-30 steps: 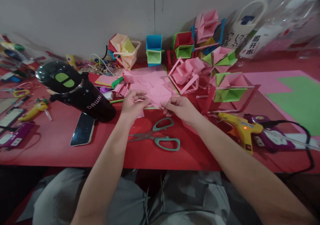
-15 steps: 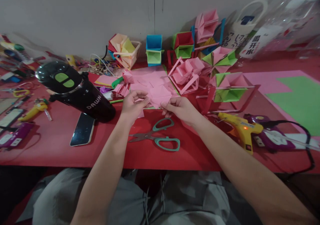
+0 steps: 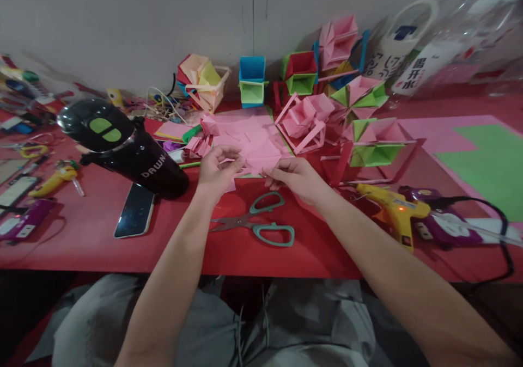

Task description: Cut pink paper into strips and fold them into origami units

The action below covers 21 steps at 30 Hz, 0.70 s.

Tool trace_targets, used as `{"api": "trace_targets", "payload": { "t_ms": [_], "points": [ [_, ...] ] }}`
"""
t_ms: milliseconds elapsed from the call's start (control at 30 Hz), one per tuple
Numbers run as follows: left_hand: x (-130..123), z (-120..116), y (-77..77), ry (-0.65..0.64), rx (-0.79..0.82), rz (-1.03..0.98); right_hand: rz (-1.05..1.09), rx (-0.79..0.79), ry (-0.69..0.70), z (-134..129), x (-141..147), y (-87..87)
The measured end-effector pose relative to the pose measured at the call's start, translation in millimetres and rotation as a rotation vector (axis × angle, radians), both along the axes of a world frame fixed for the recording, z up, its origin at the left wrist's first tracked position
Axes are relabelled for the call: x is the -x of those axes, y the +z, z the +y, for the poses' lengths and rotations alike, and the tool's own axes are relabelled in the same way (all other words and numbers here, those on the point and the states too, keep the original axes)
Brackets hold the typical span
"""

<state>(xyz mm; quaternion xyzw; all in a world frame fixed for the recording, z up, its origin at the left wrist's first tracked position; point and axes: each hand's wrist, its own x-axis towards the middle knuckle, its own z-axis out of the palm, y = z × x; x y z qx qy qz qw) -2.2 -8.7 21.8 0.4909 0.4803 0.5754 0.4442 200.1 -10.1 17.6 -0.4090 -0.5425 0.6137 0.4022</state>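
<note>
Between my two hands is a small pink paper point(image 3: 255, 164), held by its lower corners over larger pink sheets point(image 3: 245, 122). Thumb and fingers of my left hand point(image 3: 220, 166) pinch it on the left side. On the right, my right hand point(image 3: 291, 175) grips it the same way, fingertips curled. Pink lies on pink here, so the held piece's upper outline is hard to make out. Just below the hands, on the red table point(image 3: 245, 261), lie scissors point(image 3: 253, 220) with green handles and parted blades.
A black bottle point(image 3: 143, 160) and a phone point(image 3: 134, 212) are at left. Folded paper models point(image 3: 304, 122) line the back. On the right are a yellow glue gun point(image 3: 394, 209) with a lit red light, a purple power strip point(image 3: 445, 225) and green paper point(image 3: 490, 165).
The held pink paper has tipped flatter and lower, with its raised upper part no longer standing out. My hands stay in nearly the same place.
</note>
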Motion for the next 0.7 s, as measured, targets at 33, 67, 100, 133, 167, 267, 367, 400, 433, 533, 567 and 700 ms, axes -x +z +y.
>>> {"api": "trace_targets", "payload": {
  "t_ms": [33,67,100,133,167,267,367,400,433,533,567,700],
  "points": [
    [0,-1,1.1,-0.025,0.017,-0.019,0.012,-0.002,-0.001,0,0,0.1],
    [-1,-2,2.2,-0.052,0.039,-0.044,0.022,-0.005,-0.001,-1,0,0.2],
    [-2,-3,3.3,-0.08,0.068,-0.073,0.03,-0.008,-0.001,-1,0,0.4],
    [-2,-3,4.1,-0.103,0.097,-0.101,0.036,-0.01,0.001,-1,0,0.7],
    [-4,-4,4.7,-0.12,0.124,-0.124,0.04,-0.012,0.004,-2,0,0.9],
    [-8,-6,4.3,-0.147,0.172,-0.155,0.034,-0.029,0.016,-2,0,1.3],
    [-11,-7,2.4,-0.169,0.181,-0.149,0.011,-0.061,0.028,-3,1,1.4],
    [-12,-7,1.8,-0.169,0.178,-0.149,0.004,-0.068,0.03,-3,1,1.5],
    [-12,-7,1.1,-0.165,0.174,-0.15,-0.004,-0.075,0.033,-3,1,1.7],
    [-12,-5,-1.3,-0.125,0.142,-0.148,-0.029,-0.089,0.038,-3,2,2.7],
    [-11,-5,-2.4,-0.108,0.127,-0.137,-0.036,-0.092,0.037,-3,2,3.0],
    [-9,-2,-7.9,-0.057,0.076,-0.068,-0.052,-0.088,0.027,-4,3,4.1]
  ]
}}
